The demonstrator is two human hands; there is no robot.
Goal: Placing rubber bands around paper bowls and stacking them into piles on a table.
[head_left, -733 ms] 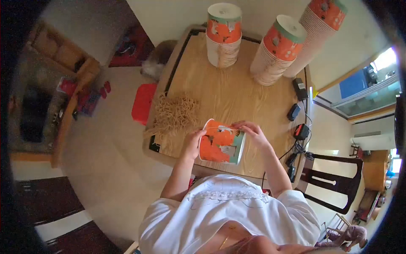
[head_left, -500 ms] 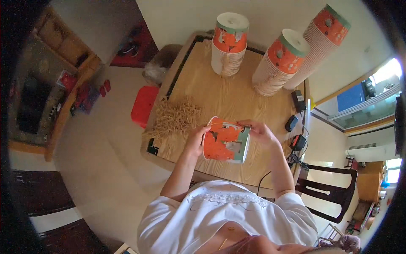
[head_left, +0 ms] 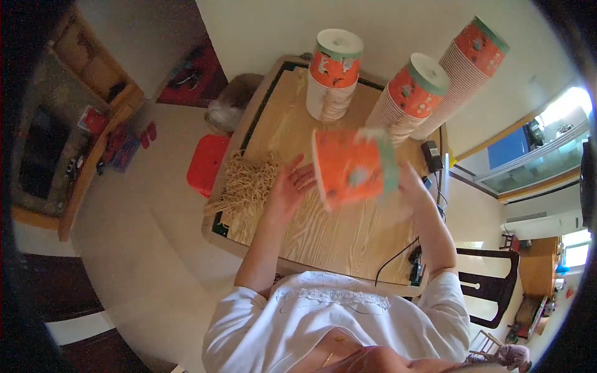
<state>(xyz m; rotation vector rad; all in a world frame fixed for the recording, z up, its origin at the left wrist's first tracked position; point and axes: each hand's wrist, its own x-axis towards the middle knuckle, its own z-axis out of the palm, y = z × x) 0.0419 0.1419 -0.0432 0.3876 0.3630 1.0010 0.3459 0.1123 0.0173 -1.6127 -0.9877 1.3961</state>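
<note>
A paper bucket (head_left: 351, 168), orange with a green band at its base end, is tipped on its side above the table and smeared by motion. My right hand (head_left: 409, 183) grips it at the green end, with most of the fingers hidden behind it. Just off the rim end is my left hand (head_left: 291, 186), its fingers apart and nothing in them. Beside it on the table lies a heap of tan cords (head_left: 249, 185).
Upside-down stacks of like buckets stand at the back: one in the middle (head_left: 334, 93) and two at the right (head_left: 418, 87) (head_left: 479, 46). Black adapters (head_left: 431, 155) and cables lie along the right edge. A red stool (head_left: 205, 165) and a dark chair (head_left: 488, 286) flank the table.
The bucket has moved up, away from me and to the right in my right hand. My left hand has let go of its rim and opened.
</note>
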